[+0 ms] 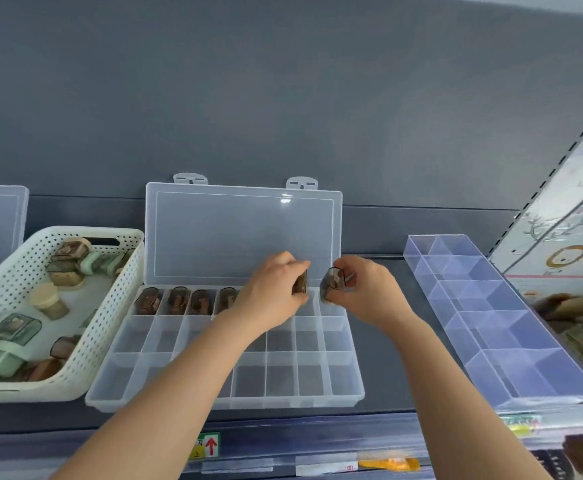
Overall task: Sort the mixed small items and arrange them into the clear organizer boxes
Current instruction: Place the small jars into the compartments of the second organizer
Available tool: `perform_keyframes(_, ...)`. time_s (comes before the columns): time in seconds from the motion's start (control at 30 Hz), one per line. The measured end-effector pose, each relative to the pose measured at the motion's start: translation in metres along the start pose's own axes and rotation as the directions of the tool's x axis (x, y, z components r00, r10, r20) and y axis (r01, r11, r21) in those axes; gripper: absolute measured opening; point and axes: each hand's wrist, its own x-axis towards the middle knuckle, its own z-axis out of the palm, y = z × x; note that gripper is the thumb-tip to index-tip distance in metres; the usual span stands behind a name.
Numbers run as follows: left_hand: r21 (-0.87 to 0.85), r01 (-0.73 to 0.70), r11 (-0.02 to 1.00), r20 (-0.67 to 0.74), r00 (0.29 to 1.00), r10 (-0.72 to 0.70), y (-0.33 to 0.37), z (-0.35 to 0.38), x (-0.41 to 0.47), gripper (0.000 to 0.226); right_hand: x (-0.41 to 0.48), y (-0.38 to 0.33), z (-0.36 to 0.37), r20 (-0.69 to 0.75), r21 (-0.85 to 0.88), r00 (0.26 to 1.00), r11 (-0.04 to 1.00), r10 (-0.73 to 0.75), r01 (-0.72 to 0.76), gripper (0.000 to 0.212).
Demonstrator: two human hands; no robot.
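Head view looks down on a dark shelf backed by a grey wall panel. A white perforated basket stands at left, just beside the clear organizer box. The basket holds mixed small cases, some green-lidded and some brown, plus a beige jar. At right, apart from the box, lies a long clear divided tray, with a patterned panel beyond it. A red arrow label sits on the shelf's front strip.

The box's lid stands open against the wall. 4 dark cases fill the 4 leftmost compartments of its back row, 1 in each. The left forearm crosses the middle compartments and hides part of that row.

The left grip pinches a dark case over the back row. The right grip pinches a second dark case just beside it, above the row's right end.
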Motion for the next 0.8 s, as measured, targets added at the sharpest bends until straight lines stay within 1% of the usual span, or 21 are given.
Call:
perform_keyframes(0.1,0.011,0.008,1.000,-0.009,1.000,-0.008,0.006,0.007,0.003,0.049,0.002,0.006,0.003,0.041,-0.090,0.999,0.996,-0.002,0.006,0.017)
perform_keyframes(0.2,0.033,0.025,0.999,-0.002,1.000,-0.025,0.010,0.012,0.005,0.042,0.003,0.011,0.007,0.097,-0.114,0.995,0.993,-0.012,0.023,0.013)
perform_keyframes(0.3,0.029,0.025,0.999,0.011,1.000,-0.025,0.013,0.014,0.006,0.045,0.002,0.014,0.009,0.138,-0.128,0.990,0.992,0.000,0.018,0.027)
perform_keyframes(0.37,0.000,0.027,1.000,0.026,0.999,-0.027,0.015,0.015,0.004,0.053,0.001,0.016,0.010,0.151,-0.141,0.988,0.990,0.000,0.022,0.031)
perform_keyframes(0.57,0.038,0.061,0.997,0.118,0.991,-0.065,0.012,0.020,0.000,0.049,0.003,0.021,0.011,0.231,-0.164,0.973,0.986,0.007,0.032,0.032)
perform_keyframes(0.67,0.063,0.050,0.997,0.162,0.985,-0.060,0.011,0.022,0.000,0.049,0.003,0.020,0.010,0.233,-0.171,0.973,0.984,0.003,0.038,0.031)
perform_keyframes(0.8,0.082,0.060,0.995,0.167,0.983,-0.073,0.011,0.023,0.002,0.044,0.004,0.019,0.011,0.229,-0.198,0.974,0.979,-0.001,0.048,0.024)
